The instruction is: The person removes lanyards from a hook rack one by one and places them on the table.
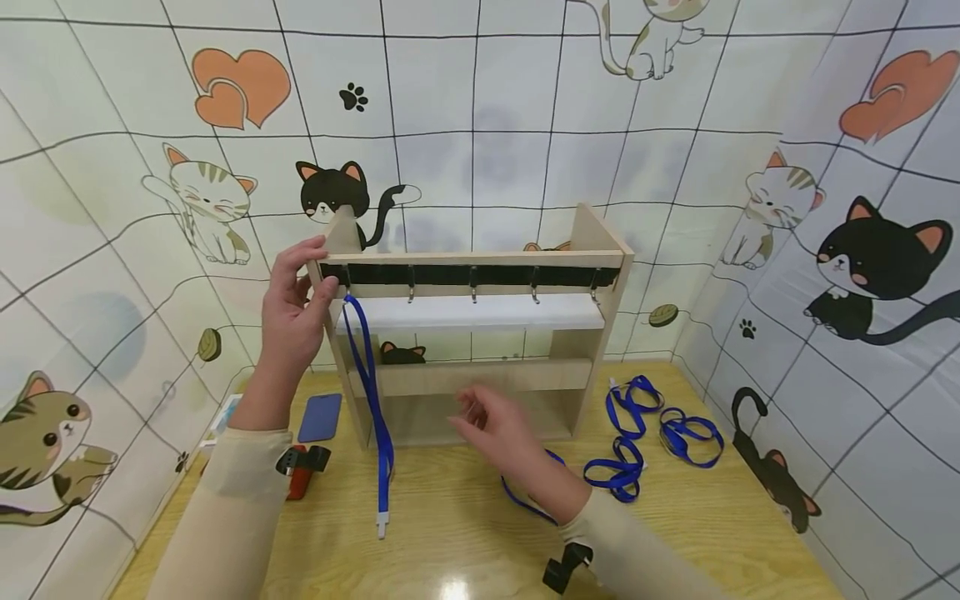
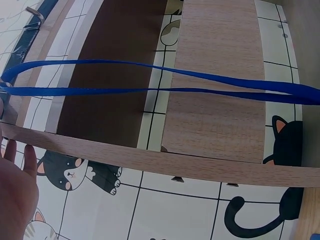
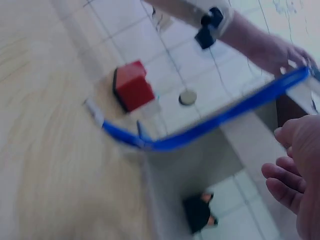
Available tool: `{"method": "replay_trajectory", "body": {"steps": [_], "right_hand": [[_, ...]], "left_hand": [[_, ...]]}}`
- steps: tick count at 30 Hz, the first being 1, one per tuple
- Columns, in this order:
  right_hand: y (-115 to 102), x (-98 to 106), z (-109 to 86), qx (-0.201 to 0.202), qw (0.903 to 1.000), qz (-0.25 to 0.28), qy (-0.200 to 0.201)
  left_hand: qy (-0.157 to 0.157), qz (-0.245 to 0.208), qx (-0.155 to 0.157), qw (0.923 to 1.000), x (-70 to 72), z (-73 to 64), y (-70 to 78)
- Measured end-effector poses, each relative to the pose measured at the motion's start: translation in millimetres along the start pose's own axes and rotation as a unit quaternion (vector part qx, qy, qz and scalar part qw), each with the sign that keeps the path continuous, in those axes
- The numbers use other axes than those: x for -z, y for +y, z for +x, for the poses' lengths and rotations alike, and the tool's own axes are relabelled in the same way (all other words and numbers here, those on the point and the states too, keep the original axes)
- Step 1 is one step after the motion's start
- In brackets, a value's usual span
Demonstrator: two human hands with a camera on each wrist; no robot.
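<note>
A wooden rack (image 1: pixel 480 375) stands on the table, with several metal hooks (image 1: pixel 473 279) along a black strip under its top shelf. My left hand (image 1: pixel 294 307) holds the rack's upper left side panel, thumb in front and fingers on the outside. A blue lanyard (image 1: pixel 369 392) hangs from the leftmost hook, its white clip end low in front of the rack. In the left wrist view the lanyard's (image 2: pixel 215 80) two strands run across the rack. My right hand (image 1: pixel 495 425) hovers before the lower shelf, fingers loosely bent, with nothing seen in it.
Several blue lanyards (image 1: pixel 621 467) lie coiled on the table right of the rack; another strap (image 1: pixel 525 500) is partly behind my right forearm. Left of the rack are a blue card-like piece (image 1: pixel 320 417) and a red object (image 1: pixel 300 482). Cat-patterned cloth walls surround the table.
</note>
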State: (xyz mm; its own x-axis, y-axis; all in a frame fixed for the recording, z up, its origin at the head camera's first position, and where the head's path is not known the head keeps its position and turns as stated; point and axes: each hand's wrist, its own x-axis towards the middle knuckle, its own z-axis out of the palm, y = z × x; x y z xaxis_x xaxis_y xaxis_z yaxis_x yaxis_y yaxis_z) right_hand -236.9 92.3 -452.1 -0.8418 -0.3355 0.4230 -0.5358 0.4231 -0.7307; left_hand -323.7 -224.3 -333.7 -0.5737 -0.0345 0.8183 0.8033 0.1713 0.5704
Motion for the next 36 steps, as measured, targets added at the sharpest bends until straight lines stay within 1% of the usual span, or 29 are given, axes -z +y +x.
{"method": "replay_trajectory", "body": {"steps": [4,7,9,14,17,21,25,29,33,36], "right_hand": [[-18,-20,23.9,0.052,0.9986,-0.003,0.005],[-31,-36,38.6,0.068,0.9977,0.007,0.007],[-39,-47,46.6,0.065,0.9977,0.016,0.008],[-55,-75,60.8,0.044,0.9986,0.027,0.014],[-58,-90,66.1,0.037,0.9988,0.012,0.03],[-57,-106,70.9,0.027,0.998,-0.005,0.057],[-55,-117,75.4,0.037,0.9962,-0.02,0.077],[-57,-125,78.4,0.049,0.9942,-0.037,0.088],[-62,-132,79.8,0.031,0.9952,-0.025,0.089],[-64,-136,80.4,0.023,0.9956,-0.021,0.088]], "left_hand": [[-0.003,-0.003,-0.001,1.0,-0.2,0.5,2.7],[-0.005,-0.004,-0.002,1.0,1.1,0.9,2.4],[-0.007,-0.003,-0.005,1.0,2.0,0.8,2.0],[-0.004,-0.004,-0.01,0.9999,1.7,0.9,0.8],[-0.004,-0.004,-0.007,1.0,1.0,0.9,0.7],[-0.006,-0.001,-0.007,1.0,1.0,0.3,1.6],[-0.003,0.001,-0.005,1.0,0.2,0.5,3.9],[0.002,0.007,0.002,1.0,-0.1,0.7,5.8],[0.001,0.004,0.004,1.0,0.0,0.7,5.5],[-0.001,0.003,-0.001,1.0,0.6,0.1,4.1]]}}
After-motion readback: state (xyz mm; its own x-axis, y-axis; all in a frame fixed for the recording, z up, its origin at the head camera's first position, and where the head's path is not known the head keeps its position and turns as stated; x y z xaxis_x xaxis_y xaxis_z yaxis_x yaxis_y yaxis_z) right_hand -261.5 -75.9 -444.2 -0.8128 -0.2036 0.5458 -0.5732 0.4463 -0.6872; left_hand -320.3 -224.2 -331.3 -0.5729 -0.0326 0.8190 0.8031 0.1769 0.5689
